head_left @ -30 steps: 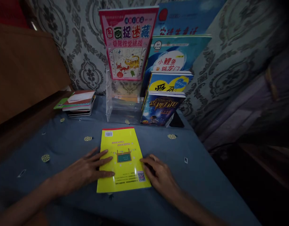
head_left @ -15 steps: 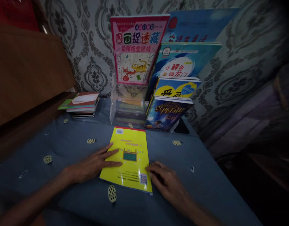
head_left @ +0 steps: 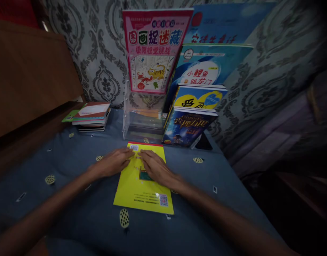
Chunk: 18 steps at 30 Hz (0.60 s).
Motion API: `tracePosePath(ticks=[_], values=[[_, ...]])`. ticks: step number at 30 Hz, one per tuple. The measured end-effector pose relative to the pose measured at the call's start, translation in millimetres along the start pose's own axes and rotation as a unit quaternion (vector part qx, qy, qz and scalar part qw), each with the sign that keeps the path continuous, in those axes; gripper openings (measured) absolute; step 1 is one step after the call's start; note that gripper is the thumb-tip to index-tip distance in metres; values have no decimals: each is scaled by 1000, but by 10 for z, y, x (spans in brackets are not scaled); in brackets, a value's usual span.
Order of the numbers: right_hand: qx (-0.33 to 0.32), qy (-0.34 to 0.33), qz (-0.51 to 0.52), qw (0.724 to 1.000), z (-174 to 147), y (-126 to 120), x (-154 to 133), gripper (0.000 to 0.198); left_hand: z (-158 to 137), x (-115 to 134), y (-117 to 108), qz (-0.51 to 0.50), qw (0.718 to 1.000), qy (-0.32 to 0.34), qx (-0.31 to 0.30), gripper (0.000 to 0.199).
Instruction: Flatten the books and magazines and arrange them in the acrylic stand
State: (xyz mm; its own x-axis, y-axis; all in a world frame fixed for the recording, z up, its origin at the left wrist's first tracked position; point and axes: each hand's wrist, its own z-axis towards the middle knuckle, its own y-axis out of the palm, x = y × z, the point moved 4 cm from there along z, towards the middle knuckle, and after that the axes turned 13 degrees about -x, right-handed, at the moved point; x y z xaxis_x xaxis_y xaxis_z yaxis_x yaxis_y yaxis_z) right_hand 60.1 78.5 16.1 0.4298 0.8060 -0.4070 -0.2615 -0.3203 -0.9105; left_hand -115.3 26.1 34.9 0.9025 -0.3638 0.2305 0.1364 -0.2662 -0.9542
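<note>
A yellow book point(head_left: 140, 193) with a red edge lies flat on the cloth, its barcode at the far end and a QR code at the near right. My left hand point(head_left: 114, 163) comes over its left edge, fingertips at the cover near the barcode and thumb apart from the fingers. Across the upper cover rests my right hand point(head_left: 158, 169), fingers stretched toward the left hand and partly hiding a printed green board. Neither hand grips the book.
Behind the book stands a clear acrylic rack point(head_left: 142, 122) holding a pink book point(head_left: 153, 49). Several books, including a dark blue one point(head_left: 188, 128), stand at its right. A book stack point(head_left: 91, 115) lies left on the patterned blue cloth point(head_left: 80, 213).
Both hands have moved toward the book's far end and closer together. My right hand has gone from the lower right edge onto the upper cover. The book stays nearly in place.
</note>
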Motion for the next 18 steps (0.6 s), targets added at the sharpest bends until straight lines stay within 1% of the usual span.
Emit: tracePosePath(ticks=[2,3,6,8,11,15,18], values=[[-13,1,-18,1000,226,92,51,49,201,-51,31,19,998,-47,42,40],[-24,1,-22,999,305,133,87,51,279,-71,57,23,996,-61,56,38],[-44,3,-38,998,379,191,217,48,399,-114,150,36,992,-85,86,35],[-48,10,-44,998,308,171,318,46,404,-127,201,51,989,-93,106,35],[-35,36,-43,998,99,77,499,45,383,-126,248,64,986,-82,129,34],[-6,76,-33,997,-193,-63,756,47,372,-124,260,70,985,-62,147,34],[11,89,-14,996,-319,-111,899,48,368,-143,254,72,984,-53,155,36]])
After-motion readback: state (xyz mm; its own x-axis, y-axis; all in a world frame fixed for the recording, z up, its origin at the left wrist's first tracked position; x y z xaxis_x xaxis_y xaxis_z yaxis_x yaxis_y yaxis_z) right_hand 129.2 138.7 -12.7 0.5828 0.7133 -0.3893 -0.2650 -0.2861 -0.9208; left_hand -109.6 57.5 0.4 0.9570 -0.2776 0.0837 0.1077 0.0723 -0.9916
